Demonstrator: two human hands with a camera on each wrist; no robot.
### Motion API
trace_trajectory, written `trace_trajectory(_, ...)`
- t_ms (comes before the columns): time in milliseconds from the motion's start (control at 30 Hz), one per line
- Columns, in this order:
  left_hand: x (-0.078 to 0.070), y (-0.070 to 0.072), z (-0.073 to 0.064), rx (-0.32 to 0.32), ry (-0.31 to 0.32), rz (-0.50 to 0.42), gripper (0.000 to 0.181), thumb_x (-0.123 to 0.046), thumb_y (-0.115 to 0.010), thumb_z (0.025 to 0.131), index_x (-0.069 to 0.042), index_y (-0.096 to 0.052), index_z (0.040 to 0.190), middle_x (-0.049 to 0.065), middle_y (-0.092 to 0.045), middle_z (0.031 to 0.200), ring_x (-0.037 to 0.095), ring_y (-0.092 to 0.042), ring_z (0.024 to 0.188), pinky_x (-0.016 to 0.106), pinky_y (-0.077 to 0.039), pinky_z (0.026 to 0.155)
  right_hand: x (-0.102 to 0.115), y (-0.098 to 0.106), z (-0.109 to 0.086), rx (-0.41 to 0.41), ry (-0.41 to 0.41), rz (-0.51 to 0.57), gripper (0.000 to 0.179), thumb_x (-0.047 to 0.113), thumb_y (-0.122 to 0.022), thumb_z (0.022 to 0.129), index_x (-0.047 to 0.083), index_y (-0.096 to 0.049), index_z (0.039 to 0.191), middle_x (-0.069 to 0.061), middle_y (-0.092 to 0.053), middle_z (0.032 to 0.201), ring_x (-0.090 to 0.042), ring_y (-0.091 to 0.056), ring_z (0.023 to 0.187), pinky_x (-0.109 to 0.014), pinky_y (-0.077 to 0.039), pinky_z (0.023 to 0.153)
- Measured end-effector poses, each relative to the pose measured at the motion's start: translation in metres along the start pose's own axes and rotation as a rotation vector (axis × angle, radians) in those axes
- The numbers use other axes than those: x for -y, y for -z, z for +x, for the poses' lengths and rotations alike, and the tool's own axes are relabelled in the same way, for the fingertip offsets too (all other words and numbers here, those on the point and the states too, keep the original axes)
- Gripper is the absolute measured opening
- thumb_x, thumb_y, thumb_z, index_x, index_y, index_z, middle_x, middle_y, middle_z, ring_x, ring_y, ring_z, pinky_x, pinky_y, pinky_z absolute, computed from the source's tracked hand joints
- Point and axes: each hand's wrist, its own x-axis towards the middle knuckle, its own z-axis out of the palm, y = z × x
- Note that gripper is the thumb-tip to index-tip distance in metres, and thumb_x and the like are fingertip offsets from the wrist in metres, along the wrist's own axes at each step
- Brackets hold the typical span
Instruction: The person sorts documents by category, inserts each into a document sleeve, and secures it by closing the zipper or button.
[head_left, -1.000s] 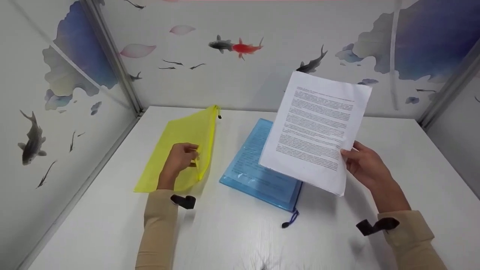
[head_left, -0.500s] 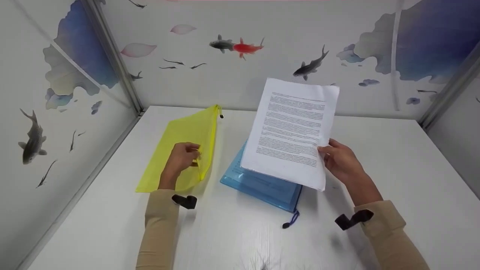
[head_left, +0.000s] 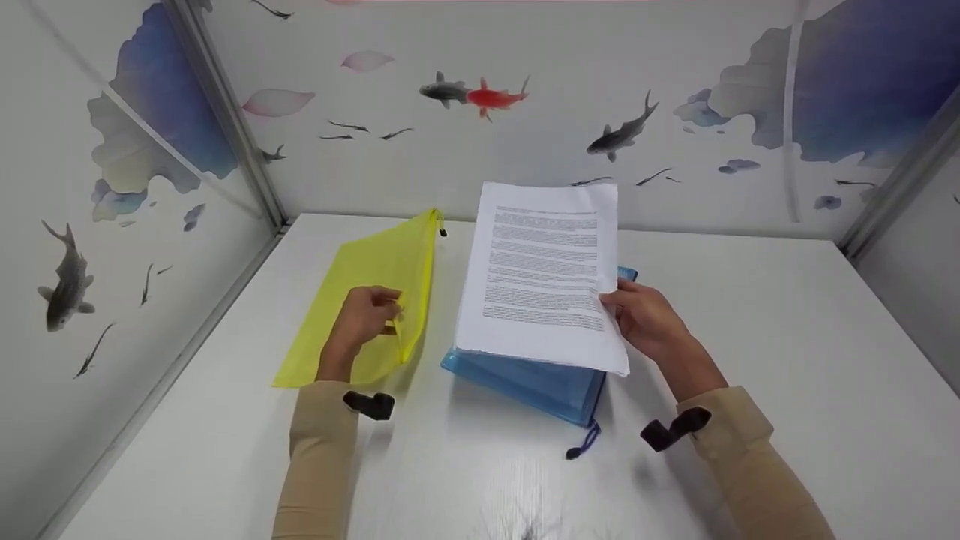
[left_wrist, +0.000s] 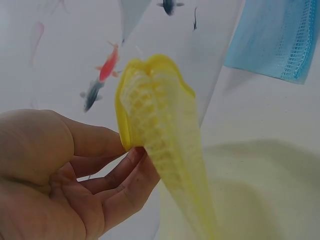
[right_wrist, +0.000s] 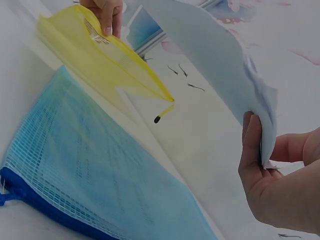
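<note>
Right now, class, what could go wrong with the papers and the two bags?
The papers might slip or splay, as the right grip pinches them at one side only. If dropped, they could land on the blue bag beneath. The yellow bag might sag or slip, since the left grip holds it just by an edge.

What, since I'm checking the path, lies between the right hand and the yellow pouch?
The papers, over the blue pouch, then a bare strip of table, in the head view.
</note>
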Motion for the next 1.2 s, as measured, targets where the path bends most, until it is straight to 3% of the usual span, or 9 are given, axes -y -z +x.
trace_trajectory(167,-0.002,-0.002,0.000,0.001,0.015,-0.003,0.031,-0.007,-0.051,0.090,-0.004,-0.057,0.121,0.012,-0.059,0.112,0.022,-0.060,0.092,0.030,-0.056,0.072,-0.006,-0.010,0.009,0.005,-0.039,-0.036,0.053,0.006,-0.052,0.090,0.010,-0.034,0.140,-0.005,-0.057,0.120,-0.019,-0.063,0.101,-0.032,-0.053,0.083)
trace_trajectory(400,-0.002,-0.004,-0.002,0.040,-0.035,-0.070,0.033,-0.006,-0.049,0.091,0.000,-0.054,0.123,0.018,-0.058,0.114,0.027,-0.061,0.093,0.031,-0.056,0.071,-0.016,-0.022,0.021,0.028,-0.057,-0.064,0.054,0.004,-0.053,0.089,0.009,-0.036,0.139,-0.007,-0.059,0.117,-0.020,-0.064,0.098,-0.032,-0.053,0.079)
trace_trajectory(900,-0.007,-0.006,-0.001,0.026,-0.009,-0.041,0.032,-0.006,-0.052,0.090,0.000,-0.055,0.122,0.015,-0.058,0.114,0.022,-0.060,0.091,0.030,-0.057,0.070,-0.017,-0.039,0.031,0.053,-0.078,-0.089,0.047,0.005,-0.054,0.088,0.009,-0.044,0.134,-0.011,-0.059,0.120,-0.024,-0.064,0.100,-0.035,-0.054,0.080)
trace_trajectory(1200,-0.010,-0.009,-0.002,0.033,0.003,0.026,0.032,-0.007,-0.053,0.090,-0.001,-0.056,0.121,0.014,-0.059,0.113,0.022,-0.060,0.093,0.030,-0.057,0.071,-0.008,-0.048,0.039,0.064,-0.077,-0.125,0.045,0.004,-0.053,0.087,0.005,-0.046,0.132,-0.011,-0.060,0.115,-0.023,-0.065,0.095,-0.034,-0.055,0.077)
